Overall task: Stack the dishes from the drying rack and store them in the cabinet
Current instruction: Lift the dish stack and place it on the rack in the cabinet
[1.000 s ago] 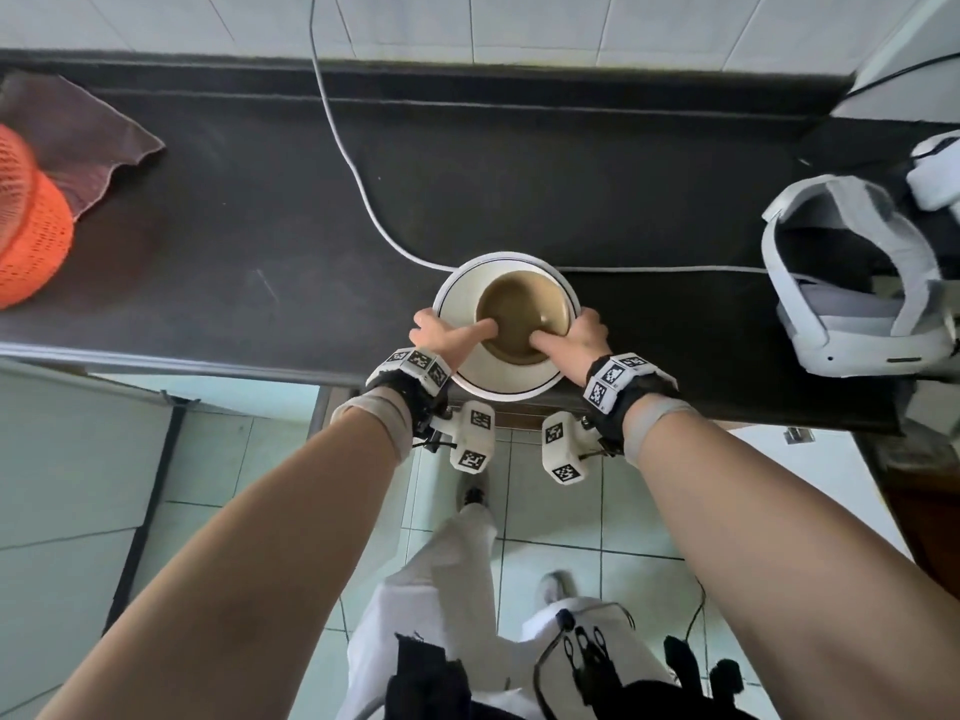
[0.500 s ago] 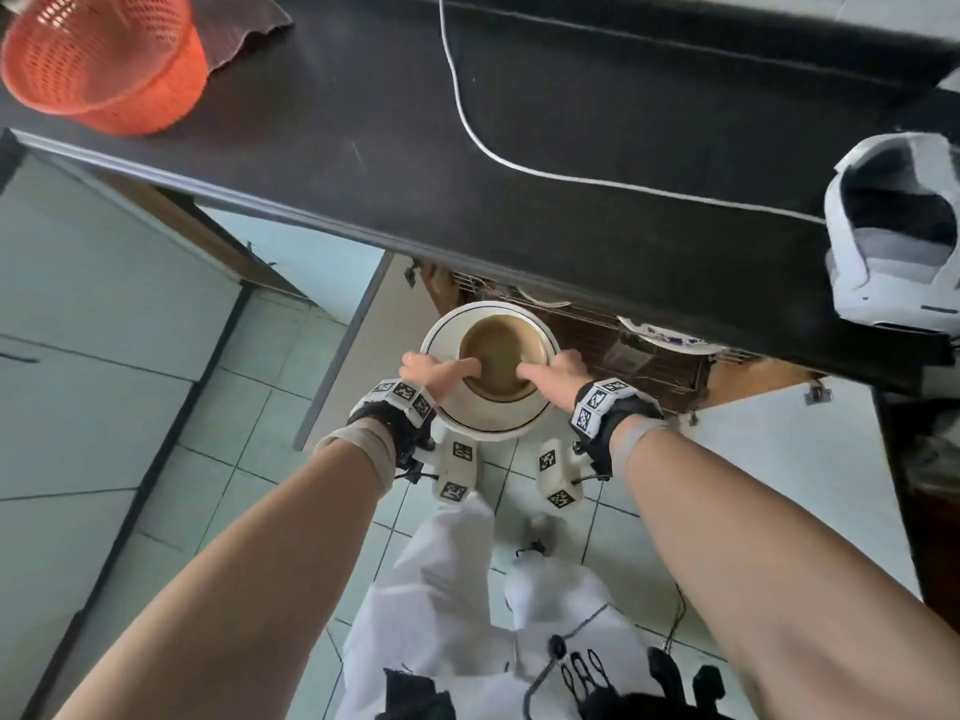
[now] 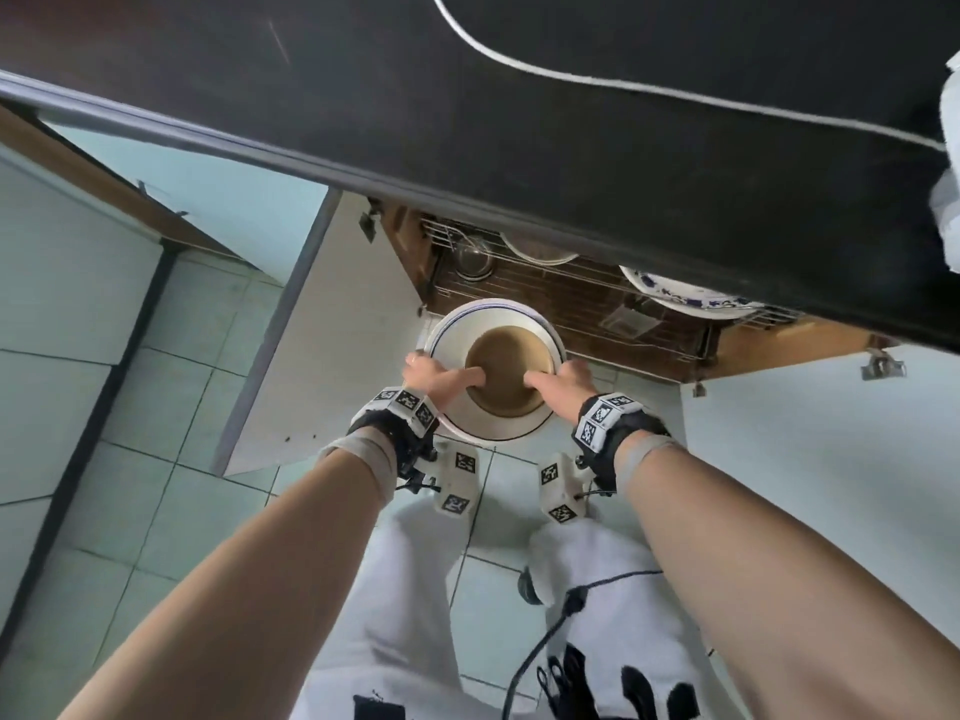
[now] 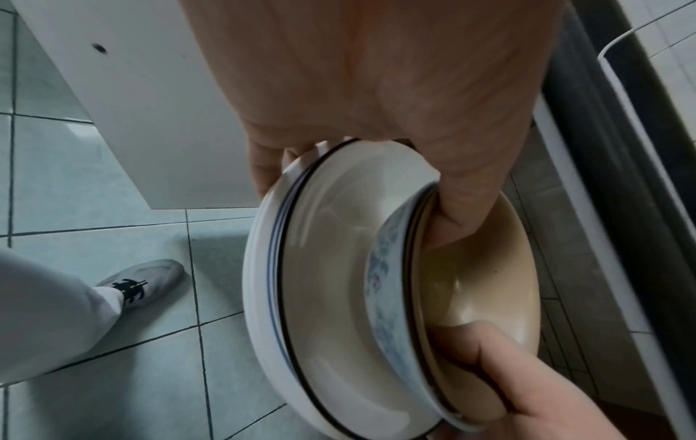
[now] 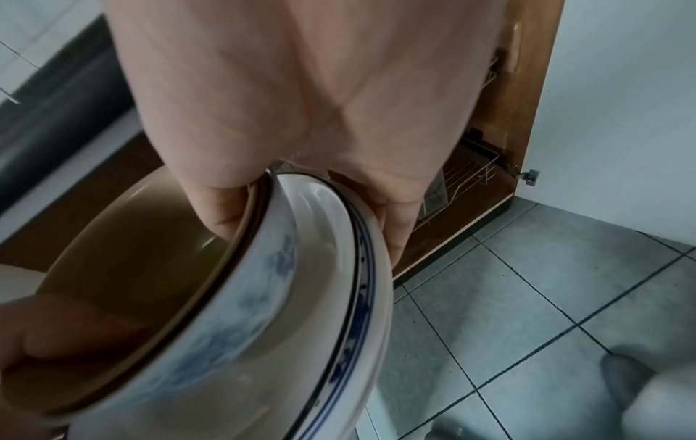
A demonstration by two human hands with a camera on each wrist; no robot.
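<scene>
Stack of dishes [image 3: 496, 374], carried low before open cabinet [image 3: 571, 304] at twelve o'clock; left hand [image 3: 434, 376] and right hand [image 3: 561, 381] each pinching its rim. Storing step; next, sliding onto wire rack [image 3: 524, 262], avoiding surface [image 3: 519, 122] edge.

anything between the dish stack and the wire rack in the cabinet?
Head view: nothing. The dish stack, gripped by left hand and right hand, hangs just before the wire rack; only cabinet floor between.

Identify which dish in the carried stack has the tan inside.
The innermost bowl, on top of the stack. Both thumbs hook inside it. The bowl under it shows blue flowers outside; the plates below are white with dark rim lines.
</scene>
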